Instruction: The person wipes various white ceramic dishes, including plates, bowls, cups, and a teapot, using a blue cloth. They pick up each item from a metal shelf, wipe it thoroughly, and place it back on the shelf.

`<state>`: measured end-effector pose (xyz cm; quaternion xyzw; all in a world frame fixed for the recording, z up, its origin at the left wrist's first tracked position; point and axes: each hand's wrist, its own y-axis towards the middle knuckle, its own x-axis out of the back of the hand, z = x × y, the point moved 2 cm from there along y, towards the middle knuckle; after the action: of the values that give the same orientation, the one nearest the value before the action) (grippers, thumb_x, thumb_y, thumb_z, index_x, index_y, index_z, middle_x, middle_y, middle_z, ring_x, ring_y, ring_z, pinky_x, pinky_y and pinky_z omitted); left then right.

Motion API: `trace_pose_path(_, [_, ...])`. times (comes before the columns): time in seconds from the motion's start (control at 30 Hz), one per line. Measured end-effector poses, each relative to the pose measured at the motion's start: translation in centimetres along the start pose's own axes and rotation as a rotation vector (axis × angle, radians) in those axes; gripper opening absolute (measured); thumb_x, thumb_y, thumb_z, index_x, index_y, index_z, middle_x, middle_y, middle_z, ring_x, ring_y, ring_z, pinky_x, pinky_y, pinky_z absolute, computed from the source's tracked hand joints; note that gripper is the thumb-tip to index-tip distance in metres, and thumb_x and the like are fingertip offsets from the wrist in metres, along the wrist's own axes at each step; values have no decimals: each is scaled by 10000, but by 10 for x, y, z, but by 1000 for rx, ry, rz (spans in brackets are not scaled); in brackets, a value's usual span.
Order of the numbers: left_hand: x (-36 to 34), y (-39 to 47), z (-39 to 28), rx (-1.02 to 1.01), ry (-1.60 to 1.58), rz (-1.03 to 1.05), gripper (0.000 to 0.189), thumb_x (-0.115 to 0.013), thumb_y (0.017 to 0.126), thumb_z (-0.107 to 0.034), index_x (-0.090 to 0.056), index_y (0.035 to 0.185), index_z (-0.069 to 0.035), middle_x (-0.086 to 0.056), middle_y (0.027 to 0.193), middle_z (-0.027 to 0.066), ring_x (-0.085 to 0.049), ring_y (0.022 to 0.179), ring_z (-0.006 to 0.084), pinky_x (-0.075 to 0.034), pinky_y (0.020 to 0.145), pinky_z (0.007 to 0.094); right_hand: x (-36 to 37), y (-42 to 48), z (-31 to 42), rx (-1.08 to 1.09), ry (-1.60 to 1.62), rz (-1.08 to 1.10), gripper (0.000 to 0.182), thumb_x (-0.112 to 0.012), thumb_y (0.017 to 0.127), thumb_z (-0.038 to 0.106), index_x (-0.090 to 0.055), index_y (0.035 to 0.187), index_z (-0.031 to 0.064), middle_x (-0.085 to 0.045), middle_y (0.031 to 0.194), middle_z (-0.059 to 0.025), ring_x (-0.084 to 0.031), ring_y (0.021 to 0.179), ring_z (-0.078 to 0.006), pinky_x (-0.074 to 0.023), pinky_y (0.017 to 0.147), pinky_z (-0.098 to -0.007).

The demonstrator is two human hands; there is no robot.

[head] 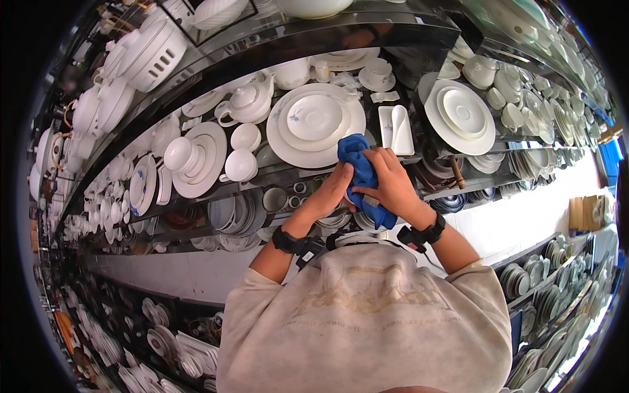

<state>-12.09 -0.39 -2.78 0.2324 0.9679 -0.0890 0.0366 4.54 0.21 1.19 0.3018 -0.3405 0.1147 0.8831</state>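
Both my hands hold a bunched blue cloth (361, 169) in front of my chest, near the edge of a glass shelf. My left hand (328, 192) presses against its left side, with a pale rounded rim partly showing under the fingers; what that is I cannot tell. My right hand (391, 184) grips the cloth from the right, and a lower end of it hangs beneath the wrist. Just beyond the cloth lie stacked white plates (314, 118), the top one with a blue floral print. A white rectangular dish (388, 137) with a spoon (398, 120) sits to their right.
A white teapot (248, 103), two white cups (242, 165) and a plate stack with a cup (209, 169) stand to the left. More stacked plates (462, 110) are at the right. Bowls (236, 213) fill the shelf below. A wooden handle (457, 173) juts out at the right.
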Motion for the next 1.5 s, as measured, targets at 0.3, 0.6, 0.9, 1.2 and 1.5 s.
trace_pose_path(0.3, [-19,13,-9,-291,540,-37,764,-603,846,-601,-338,1183,32,-463,1048,188,-497,991,271,-432,868,412,-8,-29,-38,-530,441,5,559,-769,773,229,-509,1234,49,-644,1013,-177,-641,929,-323,-505,808,-389])
trace_pose_path(0.6, [-57,31,-47,-605,932,-6,519,-672,869,-378,-378,1021,22,-416,967,210,-479,836,375,-435,736,451,-7,-44,-63,-660,942,60,457,-697,814,219,-543,1194,18,-638,1142,-107,-643,977,-214,-516,805,-340])
trace_pose_path(0.9, [-53,50,-18,-122,592,118,464,-594,914,-370,-368,1069,5,-500,902,198,-555,816,310,-471,717,393,32,-58,-55,-221,-213,-316,559,-781,611,147,-552,1113,58,-574,972,-123,-590,903,-324,-500,714,-406])
trace_pose_path(1.2, [-65,121,-6,254,-31,119,446,-432,968,-378,-537,1180,1,-621,1008,91,-636,861,180,-559,686,328,105,-107,-89,-510,-182,-589,613,-855,644,220,-542,1140,42,-605,1010,-153,-608,913,-340,-498,785,-396])
trace_pose_path(1.5, [-123,262,-2,101,369,107,375,-484,935,-304,-630,970,40,-566,710,36,-504,514,125,-437,505,262,164,-172,-114,-750,-167,-712,577,-843,676,183,-529,1132,21,-644,972,-177,-653,884,-325,-514,787,-368])
